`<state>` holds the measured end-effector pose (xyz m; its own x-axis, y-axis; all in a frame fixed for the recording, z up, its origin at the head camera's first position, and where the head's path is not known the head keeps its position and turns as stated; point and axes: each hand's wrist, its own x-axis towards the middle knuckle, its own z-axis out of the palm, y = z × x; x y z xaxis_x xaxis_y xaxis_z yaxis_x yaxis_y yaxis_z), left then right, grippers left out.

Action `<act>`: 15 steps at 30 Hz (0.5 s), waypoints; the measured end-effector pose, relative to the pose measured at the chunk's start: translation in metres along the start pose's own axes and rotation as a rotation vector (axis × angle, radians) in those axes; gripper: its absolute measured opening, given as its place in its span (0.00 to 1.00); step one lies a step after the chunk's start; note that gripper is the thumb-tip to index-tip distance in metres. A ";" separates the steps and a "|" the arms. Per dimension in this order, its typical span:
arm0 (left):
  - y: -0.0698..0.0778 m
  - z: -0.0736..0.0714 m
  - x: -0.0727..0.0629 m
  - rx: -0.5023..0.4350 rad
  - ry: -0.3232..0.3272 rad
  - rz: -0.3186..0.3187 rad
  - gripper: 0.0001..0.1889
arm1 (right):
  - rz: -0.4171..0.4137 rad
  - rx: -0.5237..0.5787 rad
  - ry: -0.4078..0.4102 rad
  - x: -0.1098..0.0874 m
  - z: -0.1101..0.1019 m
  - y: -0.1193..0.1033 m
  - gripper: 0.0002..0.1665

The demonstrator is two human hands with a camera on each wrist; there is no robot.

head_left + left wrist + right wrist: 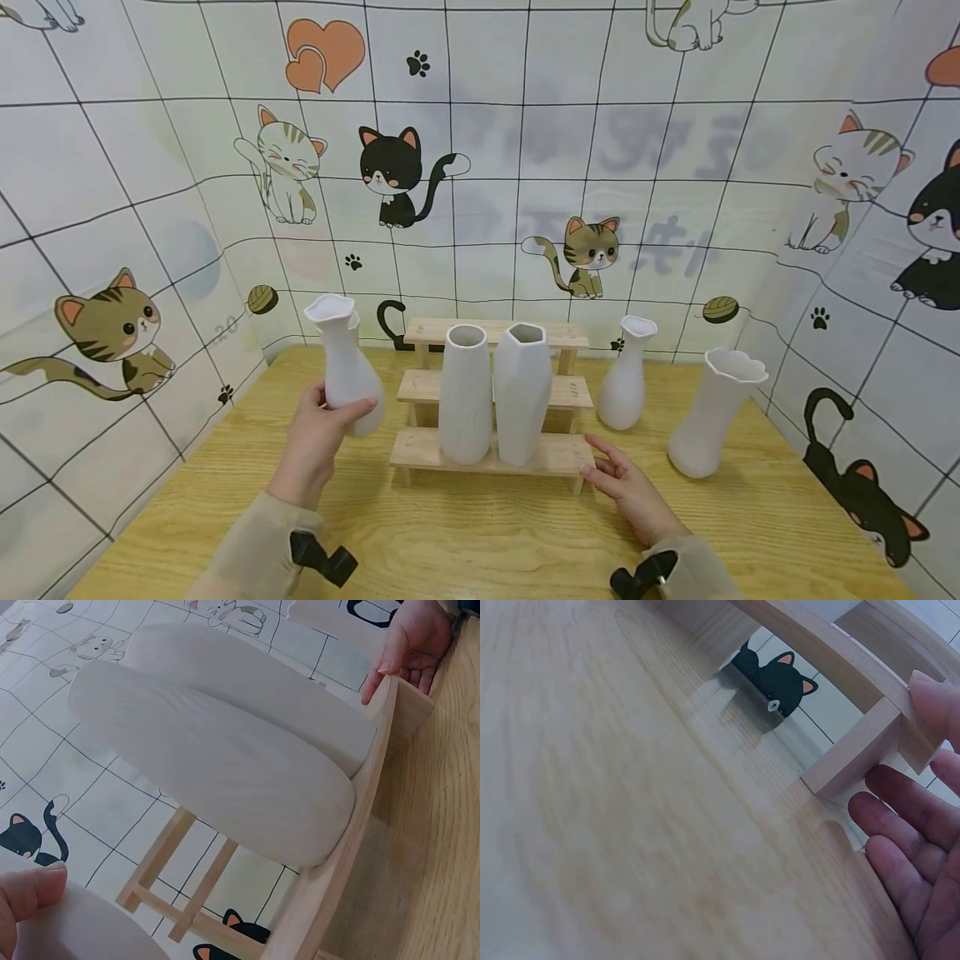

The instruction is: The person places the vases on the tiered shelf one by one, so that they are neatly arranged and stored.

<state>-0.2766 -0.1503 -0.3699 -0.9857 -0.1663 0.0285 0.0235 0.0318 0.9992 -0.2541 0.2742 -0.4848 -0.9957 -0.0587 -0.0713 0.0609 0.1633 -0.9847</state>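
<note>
My left hand point(318, 437) grips a white vase point(351, 379) with a flared, wavy rim around its rounded body, raised left of the wooden tiered stand point(491, 385). A bit of another white shape point(355, 323) shows behind its neck. Two tall white vases stand side by side on the stand's bottom step: a round-mouthed vase point(465, 396) and a faceted vase point(523, 396). My right hand point(630, 492) holds the right end of that step, thumb at the front edge and forefinger along the side. In the left wrist view, the held vase point(82, 930) is mostly cut off.
To the right of the stand, a narrow-necked white vase point(622, 375) and a larger white vase point(716, 412) with a scalloped rim stand on the wood-grain table point(465, 542). Cat-patterned cloth point(487, 142) encloses the table at the back and sides.
</note>
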 end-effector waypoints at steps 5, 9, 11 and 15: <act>0.007 0.008 0.006 -0.012 -0.032 -0.001 0.45 | 0.014 -0.007 0.007 -0.001 0.001 -0.002 0.40; 0.011 0.016 0.011 -0.023 -0.057 -0.006 0.45 | 0.030 -0.025 0.014 -0.002 0.001 -0.005 0.41; 0.012 0.020 0.014 -0.029 -0.068 -0.006 0.44 | 0.032 -0.025 0.013 -0.002 0.001 -0.006 0.42; 0.015 0.028 0.020 -0.026 -0.080 -0.007 0.43 | 0.033 -0.027 0.012 -0.003 0.001 -0.006 0.42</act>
<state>-0.3007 -0.1259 -0.3551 -0.9960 -0.0870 0.0207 0.0204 0.0048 0.9998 -0.2516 0.2720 -0.4788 -0.9939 -0.0415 -0.1017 0.0920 0.1913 -0.9772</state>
